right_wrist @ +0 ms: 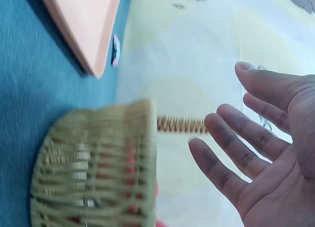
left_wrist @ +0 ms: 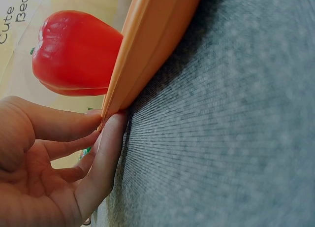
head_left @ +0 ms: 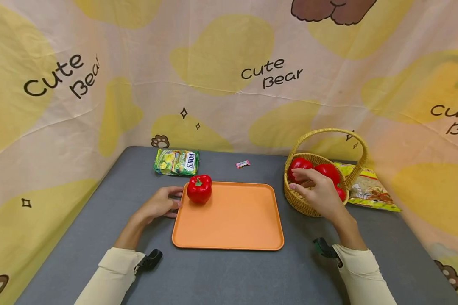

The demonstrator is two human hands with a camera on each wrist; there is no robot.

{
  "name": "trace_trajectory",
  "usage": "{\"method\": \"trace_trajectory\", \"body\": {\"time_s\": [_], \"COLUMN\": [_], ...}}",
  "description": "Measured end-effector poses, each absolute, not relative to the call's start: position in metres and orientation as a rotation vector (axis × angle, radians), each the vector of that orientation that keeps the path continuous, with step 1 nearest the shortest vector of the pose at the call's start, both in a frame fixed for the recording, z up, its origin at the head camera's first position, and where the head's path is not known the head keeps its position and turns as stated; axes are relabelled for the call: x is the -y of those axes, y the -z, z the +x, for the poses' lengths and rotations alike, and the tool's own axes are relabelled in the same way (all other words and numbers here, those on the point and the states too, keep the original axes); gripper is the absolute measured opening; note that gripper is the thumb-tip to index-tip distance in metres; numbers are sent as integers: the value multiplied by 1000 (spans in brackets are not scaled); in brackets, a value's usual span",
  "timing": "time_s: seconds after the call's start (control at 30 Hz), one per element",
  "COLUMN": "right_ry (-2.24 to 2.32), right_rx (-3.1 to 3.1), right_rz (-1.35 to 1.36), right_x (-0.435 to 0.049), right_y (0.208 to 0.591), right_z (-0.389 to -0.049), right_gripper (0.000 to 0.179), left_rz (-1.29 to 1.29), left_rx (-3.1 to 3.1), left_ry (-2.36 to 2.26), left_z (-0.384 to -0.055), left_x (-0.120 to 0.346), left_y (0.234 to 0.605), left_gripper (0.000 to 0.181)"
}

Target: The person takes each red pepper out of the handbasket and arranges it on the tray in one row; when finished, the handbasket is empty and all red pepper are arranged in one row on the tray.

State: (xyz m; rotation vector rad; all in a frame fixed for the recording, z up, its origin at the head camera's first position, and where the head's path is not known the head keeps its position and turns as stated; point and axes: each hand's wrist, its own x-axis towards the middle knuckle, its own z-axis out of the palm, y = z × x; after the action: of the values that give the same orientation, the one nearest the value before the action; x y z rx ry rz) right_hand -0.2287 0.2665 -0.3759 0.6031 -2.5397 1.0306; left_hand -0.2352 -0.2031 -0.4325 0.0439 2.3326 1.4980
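My left hand [head_left: 161, 205] is at the left edge of an orange tray [head_left: 233, 224]. In the left wrist view its thumb and a finger [left_wrist: 109, 143] pinch the tray's rim. A red bell pepper [head_left: 199, 190] sits upright on the tray's far left corner, its green stem facing up. My right hand [head_left: 322, 192] is over a wicker basket [head_left: 303, 207], fingers spread and relaxed, holding nothing. Red pieces that look like peppers or tomatoes [head_left: 327, 172] lie in the basket, partly hidden by the hand. In the right wrist view, the palm [right_wrist: 275, 197] is bare above the basket's rim.
A green FOX'S candy bag [head_left: 177, 162] lies behind the tray at left. A small pink wrapped candy [head_left: 242, 164] lies at the back middle. A yellow food packet [head_left: 370, 190] is right of the basket, whose tall handle [head_left: 330, 130] arches upward. Printed cloth hangs behind the grey table [head_left: 229, 275].
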Motion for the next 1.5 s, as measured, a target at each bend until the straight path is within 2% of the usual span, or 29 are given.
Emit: {"method": "trace_trajectory", "body": {"time_s": [0.3, 0.67, 1.5], "right_ry": [-1005, -980, -872], "right_rx": [2543, 2648, 2869], "right_rz": [418, 290, 236], "right_x": [-305, -339, -355], "right_y": [373, 369, 375], "right_z": [-228, -225, -232], "right_gripper": [43, 51, 68], "left_rz": [55, 62, 40], "left_rx": [-2322, -2325, -2335], "left_ry": [-1503, -1499, -1473], "left_z": [-237, -235, -236], "left_x": [204, 204, 204], "left_y": [431, 432, 432], "left_gripper": [58, 58, 59]}}
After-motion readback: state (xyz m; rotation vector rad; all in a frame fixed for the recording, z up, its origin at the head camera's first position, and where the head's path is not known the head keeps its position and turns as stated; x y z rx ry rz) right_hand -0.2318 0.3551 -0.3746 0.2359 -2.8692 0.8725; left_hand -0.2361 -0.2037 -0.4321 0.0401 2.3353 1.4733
